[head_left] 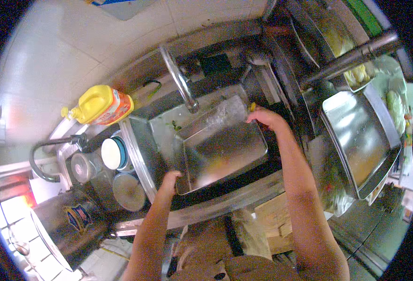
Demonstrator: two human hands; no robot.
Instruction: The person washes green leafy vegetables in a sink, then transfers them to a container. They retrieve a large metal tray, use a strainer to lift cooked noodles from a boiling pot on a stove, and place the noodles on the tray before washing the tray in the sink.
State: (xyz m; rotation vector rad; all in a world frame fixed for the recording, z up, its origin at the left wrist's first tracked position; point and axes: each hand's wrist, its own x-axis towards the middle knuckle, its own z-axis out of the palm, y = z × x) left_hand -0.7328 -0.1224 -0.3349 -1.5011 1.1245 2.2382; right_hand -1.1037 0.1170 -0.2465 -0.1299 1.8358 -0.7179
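Observation:
A rectangular stainless steel pan [220, 154] lies tilted in a metal sink [136, 154]. My left hand [173, 179] grips the pan's near left corner, its fingers partly hidden behind the wall. At the far right corner is my right hand [264, 117], bent over the rim, with a small yellow thing [252, 106] by its fingers; whether it holds that is unclear. Blurred whitish suds or water show along the pan's far side. Above the sink hangs a chrome faucet spout [180, 80]. Green scraps [175, 125] lie on the sink's bottom.
A yellow plastic jug [104, 105] rests on the ledge at left. Lidded round containers [115, 152] fill the left basin, beside a second curved faucet [38, 158]. At right stands another metal tray [357, 137], near a metal pipe [354, 58] and food containers. A cardboard box [275, 221] is below.

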